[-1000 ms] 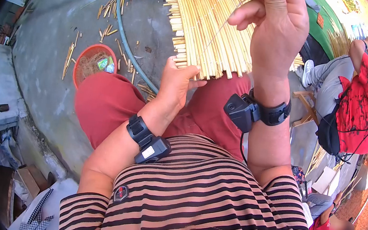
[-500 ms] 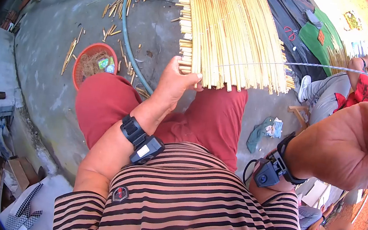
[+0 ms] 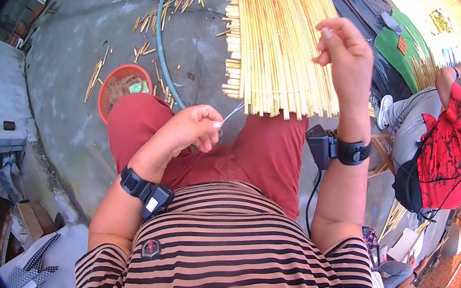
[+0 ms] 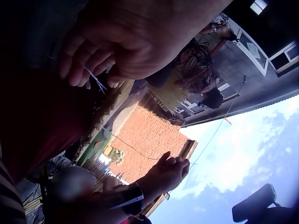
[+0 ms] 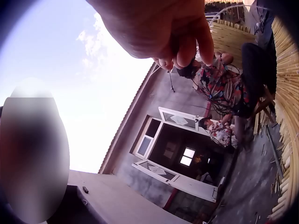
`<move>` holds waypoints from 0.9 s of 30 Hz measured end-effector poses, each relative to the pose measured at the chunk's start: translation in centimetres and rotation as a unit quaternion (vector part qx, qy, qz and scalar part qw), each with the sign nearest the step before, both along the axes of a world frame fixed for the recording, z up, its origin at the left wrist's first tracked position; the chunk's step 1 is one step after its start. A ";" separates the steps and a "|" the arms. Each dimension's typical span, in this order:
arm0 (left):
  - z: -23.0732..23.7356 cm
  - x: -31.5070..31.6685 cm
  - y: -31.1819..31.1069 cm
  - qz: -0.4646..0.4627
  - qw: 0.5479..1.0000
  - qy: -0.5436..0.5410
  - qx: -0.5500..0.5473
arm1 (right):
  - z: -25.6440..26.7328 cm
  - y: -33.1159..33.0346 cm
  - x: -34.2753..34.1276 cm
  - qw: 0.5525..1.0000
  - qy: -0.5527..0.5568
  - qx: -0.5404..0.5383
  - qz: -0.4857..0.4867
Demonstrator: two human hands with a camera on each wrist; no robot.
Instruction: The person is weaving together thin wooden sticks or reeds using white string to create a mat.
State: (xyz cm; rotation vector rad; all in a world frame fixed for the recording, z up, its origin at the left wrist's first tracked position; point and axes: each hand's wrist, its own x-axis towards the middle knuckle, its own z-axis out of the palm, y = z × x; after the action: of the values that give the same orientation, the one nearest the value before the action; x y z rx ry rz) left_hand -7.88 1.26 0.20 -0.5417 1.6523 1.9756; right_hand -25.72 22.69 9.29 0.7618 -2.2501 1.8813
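Note:
A mat of pale reed stalks point(image 3: 288, 47) lies over my knees, its near cut ends toward me. Just off its near left corner, my left hand point(image 3: 198, 127) pinches a thin whitish string point(image 3: 234, 114) between thumb and fingers; the left wrist view shows the string's frayed-looking tip point(image 4: 96, 80). My right hand point(image 3: 348, 52) is raised over the mat's right side, thumb and fingertips brought together. In the left wrist view a thin thread point(image 4: 135, 148) runs to the fingers of that hand point(image 4: 163, 177).
An orange-red basin point(image 3: 102, 108) with tangled fibre stands left of my knee. A blue hose point(image 3: 161, 49) crosses the concrete floor among loose stalk pieces point(image 3: 150, 22). A person in a red shirt point(image 3: 456, 137) sits to the right, near a green cloth point(image 3: 397, 49).
My right hand swung far right, drawing the string taut across the mat, then came back over the mat. The left hand let go of the mat's edge and drew nearer me, now pinching string.

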 end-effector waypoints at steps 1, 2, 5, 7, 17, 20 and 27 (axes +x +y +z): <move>0.7 0.8 -0.8 0.001 0.999 0.017 -0.029 | -1.7 -0.3 0.3 0.995 -0.070 0.076 -0.005; 1.4 1.5 -1.6 0.002 0.998 0.035 -0.058 | -2.9 -0.4 1.0 0.984 -0.101 0.149 0.005; 2.0 2.4 -3.9 0.033 0.958 0.124 -0.258 | -5.0 -0.1 3.8 0.950 -0.127 0.275 0.072; 3.1 2.4 -4.3 0.026 0.798 0.222 -0.559 | -6.7 -0.4 4.6 0.950 -0.048 0.302 0.066; -0.8 -3.6 5.6 0.184 0.977 0.096 -0.058 | -8.6 -2.1 5.3 0.956 0.005 0.294 0.025; -1.4 -4.6 6.7 0.249 0.961 0.121 -0.003 | -8.1 -2.2 5.3 0.953 -0.045 0.297 0.025; -1.7 -5.8 7.2 0.273 0.952 0.140 0.004 | -2.8 -2.0 3.9 0.908 -0.314 -0.195 0.197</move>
State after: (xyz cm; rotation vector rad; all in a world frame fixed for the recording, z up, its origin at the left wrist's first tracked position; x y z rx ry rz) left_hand -13.68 8.49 -1.53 -0.8176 1.7949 2.5541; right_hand -21.84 20.74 6.52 0.6364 -1.9708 3.0163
